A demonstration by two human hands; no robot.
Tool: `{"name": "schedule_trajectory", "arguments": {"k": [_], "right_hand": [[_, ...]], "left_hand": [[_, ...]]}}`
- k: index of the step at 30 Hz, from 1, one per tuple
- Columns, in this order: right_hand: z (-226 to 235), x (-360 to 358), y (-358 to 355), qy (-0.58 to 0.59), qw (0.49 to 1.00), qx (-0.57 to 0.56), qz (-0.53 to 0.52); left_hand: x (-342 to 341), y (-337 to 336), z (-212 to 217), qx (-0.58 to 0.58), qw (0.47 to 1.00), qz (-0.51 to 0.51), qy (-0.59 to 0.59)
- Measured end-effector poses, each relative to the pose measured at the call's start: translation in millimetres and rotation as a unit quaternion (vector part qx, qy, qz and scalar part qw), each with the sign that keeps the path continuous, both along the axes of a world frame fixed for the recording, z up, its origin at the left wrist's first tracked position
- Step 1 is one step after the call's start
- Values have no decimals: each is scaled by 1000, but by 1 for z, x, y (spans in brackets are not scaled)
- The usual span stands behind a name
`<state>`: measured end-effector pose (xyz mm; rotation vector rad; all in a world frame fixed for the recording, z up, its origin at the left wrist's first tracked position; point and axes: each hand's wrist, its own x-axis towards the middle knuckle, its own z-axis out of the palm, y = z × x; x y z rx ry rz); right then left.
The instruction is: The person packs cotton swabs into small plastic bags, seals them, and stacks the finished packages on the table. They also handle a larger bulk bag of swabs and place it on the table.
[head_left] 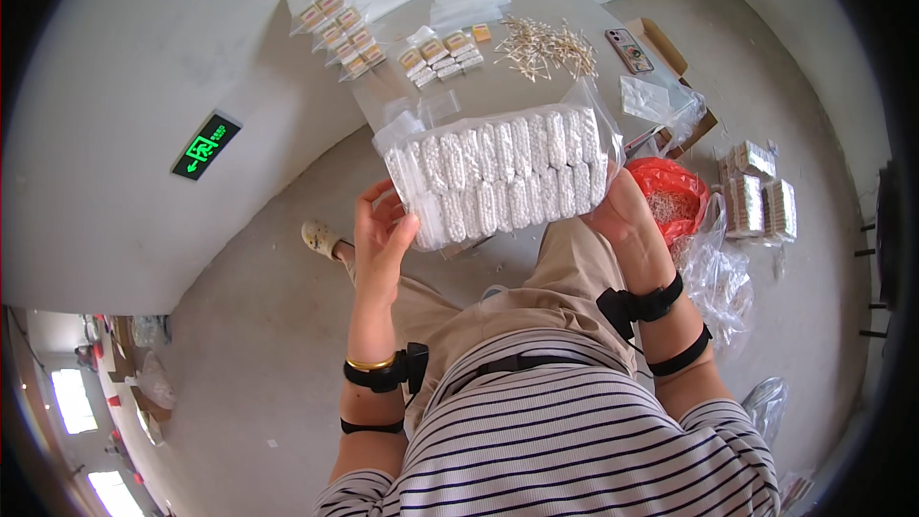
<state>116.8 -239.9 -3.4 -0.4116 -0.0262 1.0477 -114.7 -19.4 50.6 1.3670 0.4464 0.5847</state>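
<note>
Holding a long swab bag [507,174] crosswise between left hand [383,228], fingers half-curled, and right hand [622,211], fingers mostly hidden.

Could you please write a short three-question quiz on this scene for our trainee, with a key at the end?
1. True or false: the left hand and the right hand both hold the clear bag of white bundles.
2. Which of these lies just to the right of the heap of loose sticks?
A) a shoe
B) a phone
C) a green wall sign
3. Fill in the colour: close by the right hand, an open bag with many small pieces inside is ____.

Key: 1. True; 2. B; 3. red.
</note>
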Motion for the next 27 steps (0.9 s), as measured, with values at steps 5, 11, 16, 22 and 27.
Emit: {"name": "schedule_trajectory", "arguments": {"k": [5, 11, 16, 22, 27], "right_hand": [[8, 12, -5, -84, 991, 107, 4], [32, 16, 2, -286, 944, 110, -123], [51, 12, 6, -275, 941, 151, -125], [65, 12, -1, -308, 924, 191, -122], [56, 15, 0, -293, 922, 223, -120]], "left_hand": [[-3, -4, 5, 254, 965, -62, 33], [3, -25, 22, 577, 813, 27, -79], [3, -28, 13, 625, 759, 69, -171], [-2, -46, 29, 642, 741, 68, -187], [0, -42, 27, 645, 744, 64, -166]]}}
